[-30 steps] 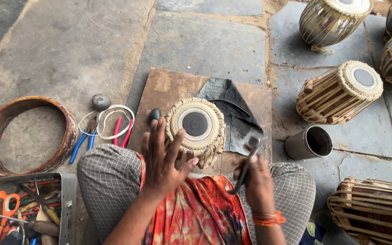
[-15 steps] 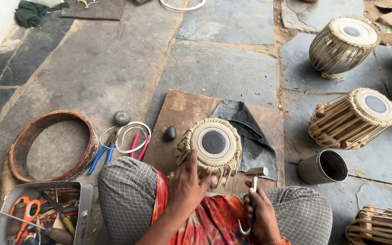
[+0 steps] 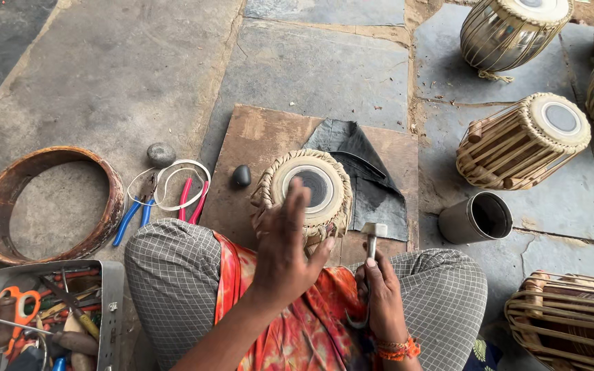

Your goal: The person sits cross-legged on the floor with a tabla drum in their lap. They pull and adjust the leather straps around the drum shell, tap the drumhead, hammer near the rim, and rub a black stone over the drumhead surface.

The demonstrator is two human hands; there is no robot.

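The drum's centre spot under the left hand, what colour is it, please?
Black on the drum, ringed pale; head view.

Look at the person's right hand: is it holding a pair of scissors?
No, the right hand grips a small metal hammer beside the drum.

Stone floor [image 3: 104,75] carries a wooden board [image 3: 262,137] at centre, metal cup [image 3: 476,218] at three o'clock, wooden hoop [image 3: 108,206] at nine.
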